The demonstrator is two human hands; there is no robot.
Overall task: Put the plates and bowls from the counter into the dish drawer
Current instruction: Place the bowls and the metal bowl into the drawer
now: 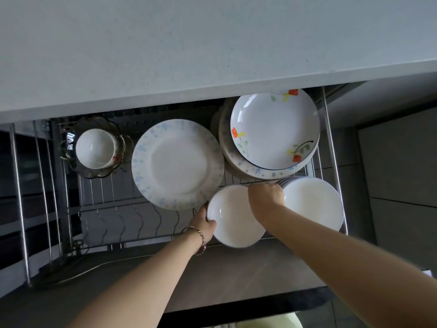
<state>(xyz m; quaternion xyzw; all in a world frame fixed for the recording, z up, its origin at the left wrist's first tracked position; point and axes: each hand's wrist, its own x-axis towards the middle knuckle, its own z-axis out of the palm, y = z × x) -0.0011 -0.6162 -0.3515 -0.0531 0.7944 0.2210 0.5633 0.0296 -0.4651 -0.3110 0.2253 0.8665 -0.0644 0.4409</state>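
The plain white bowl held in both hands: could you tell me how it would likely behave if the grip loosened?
The white bowl looks glazed and glossy, so probably slippery. It appears rigid ceramic, likely to chip against the wire rack. Left hand and right hand grip opposite rims, which should steady it.

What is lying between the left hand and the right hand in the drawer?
In the head view, a plain white bowl lies between them: left hand grips its left rim, right hand its far right rim.
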